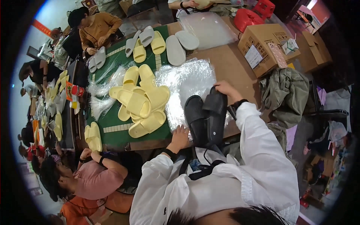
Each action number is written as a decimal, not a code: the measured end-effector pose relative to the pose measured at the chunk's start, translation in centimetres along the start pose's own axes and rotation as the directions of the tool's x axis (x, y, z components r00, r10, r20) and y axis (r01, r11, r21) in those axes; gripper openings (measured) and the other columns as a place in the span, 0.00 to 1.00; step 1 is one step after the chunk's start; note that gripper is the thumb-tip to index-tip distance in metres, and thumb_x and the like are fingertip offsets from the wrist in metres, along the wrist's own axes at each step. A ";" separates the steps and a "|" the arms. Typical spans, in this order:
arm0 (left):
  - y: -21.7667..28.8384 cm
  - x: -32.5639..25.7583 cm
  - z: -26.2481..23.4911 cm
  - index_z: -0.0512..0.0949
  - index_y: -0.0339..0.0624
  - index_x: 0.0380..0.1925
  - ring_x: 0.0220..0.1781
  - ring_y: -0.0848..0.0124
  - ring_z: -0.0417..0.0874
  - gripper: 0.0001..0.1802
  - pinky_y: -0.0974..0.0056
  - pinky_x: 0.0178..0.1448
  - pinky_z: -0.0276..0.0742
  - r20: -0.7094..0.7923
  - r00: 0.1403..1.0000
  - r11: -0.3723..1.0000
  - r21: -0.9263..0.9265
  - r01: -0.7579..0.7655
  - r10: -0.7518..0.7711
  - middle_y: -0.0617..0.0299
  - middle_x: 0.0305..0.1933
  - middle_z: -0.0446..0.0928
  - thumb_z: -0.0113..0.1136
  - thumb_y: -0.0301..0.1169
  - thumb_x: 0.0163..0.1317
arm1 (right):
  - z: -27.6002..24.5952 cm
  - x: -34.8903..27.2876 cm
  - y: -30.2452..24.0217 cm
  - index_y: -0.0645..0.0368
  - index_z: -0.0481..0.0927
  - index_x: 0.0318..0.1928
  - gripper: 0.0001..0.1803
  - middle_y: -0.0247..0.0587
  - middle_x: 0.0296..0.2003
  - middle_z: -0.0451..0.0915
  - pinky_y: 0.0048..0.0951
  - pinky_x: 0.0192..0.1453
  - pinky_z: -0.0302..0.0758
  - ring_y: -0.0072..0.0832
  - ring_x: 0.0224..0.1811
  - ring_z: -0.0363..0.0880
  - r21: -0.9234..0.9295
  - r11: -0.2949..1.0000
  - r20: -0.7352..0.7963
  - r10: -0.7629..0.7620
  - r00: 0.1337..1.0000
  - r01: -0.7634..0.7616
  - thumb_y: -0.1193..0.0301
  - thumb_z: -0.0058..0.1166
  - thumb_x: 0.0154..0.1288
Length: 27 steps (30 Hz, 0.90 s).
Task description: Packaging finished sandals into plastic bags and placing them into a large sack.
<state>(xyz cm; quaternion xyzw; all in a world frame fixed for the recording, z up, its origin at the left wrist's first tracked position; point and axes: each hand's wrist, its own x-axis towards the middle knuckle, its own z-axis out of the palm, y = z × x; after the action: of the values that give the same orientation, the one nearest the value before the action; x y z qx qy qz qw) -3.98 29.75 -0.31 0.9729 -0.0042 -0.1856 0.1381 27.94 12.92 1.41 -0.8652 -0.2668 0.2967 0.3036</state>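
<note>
While both hands work at the centre of the frame, a pair of black slippers (pixel 205 118) stands there side by side, soles on clear plastic bags (pixel 187 80) spread over a brown table (pixel 228 62). The right hand (pixel 224 88) closes its fingers over the far end of the right slipper, a firm hold on the rim. The left hand (pixel 180 137) rests at the near edge of the left slipper, fingers curled against it; whether it truly grips cannot be told. By their moulded look, the slippers are judged light, soft foam, flexible and not fragile, with a matte surface unlikely to slip; the strap or the heel rim offers the surest hold. The plastic beneath is glossy and likely slick. Left of centre, a heap of yellow slippers (pixel 142 101) lies on a green mat (pixel 112 120); grey slippers (pixel 176 47) sit toward the upper middle. A cardboard box (pixel 262 43) stands at upper right, an olive jacket (pixel 285 93) drapes at right. Other people sit along the left edge at a crowded shared workroom table.
</note>
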 end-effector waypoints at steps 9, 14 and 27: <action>-0.6 0.0 3.7 0.69 0.67 0.57 0.67 0.42 0.53 0.23 0.45 0.66 0.51 0.147 0.987 0.978 0.203 0.041 -0.071 0.37 0.65 0.53 0.47 0.38 0.58 | 6.1 -6.0 -4.3 0.58 0.76 0.42 0.13 0.50 0.43 0.73 0.44 0.48 0.67 0.48 0.47 0.69 -0.138 0.988 -0.588 -0.138 0.797 0.070 0.70 0.52 0.54; -0.2 0.0 3.0 0.70 0.70 0.55 0.66 0.40 0.52 0.23 0.45 0.65 0.52 0.152 0.988 0.980 0.197 -0.004 -0.026 0.39 0.66 0.50 0.50 0.41 0.57 | 13.2 -16.3 -2.0 0.47 0.80 0.35 0.11 0.54 0.51 0.68 0.49 0.59 0.57 0.49 0.56 0.62 -0.095 0.992 -0.313 -0.108 0.943 0.082 0.66 0.55 0.48; -1.1 -0.6 2.0 0.69 0.60 0.56 0.49 0.55 0.70 0.24 0.56 0.52 0.68 -0.005 0.973 0.920 0.327 -0.218 0.232 0.51 0.64 0.58 0.48 0.41 0.57 | 14.2 -12.3 -3.5 0.68 0.74 0.38 0.18 0.61 0.57 0.63 0.45 0.63 0.56 0.50 0.60 0.60 0.014 0.998 -0.323 -0.061 0.944 0.069 0.66 0.54 0.50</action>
<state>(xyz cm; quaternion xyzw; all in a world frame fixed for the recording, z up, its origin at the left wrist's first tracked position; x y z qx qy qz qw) -5.30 30.32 -2.21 0.9791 -0.1434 -0.1442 -0.0031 8.98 12.58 -1.00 -0.8890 -0.2381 0.1443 0.3635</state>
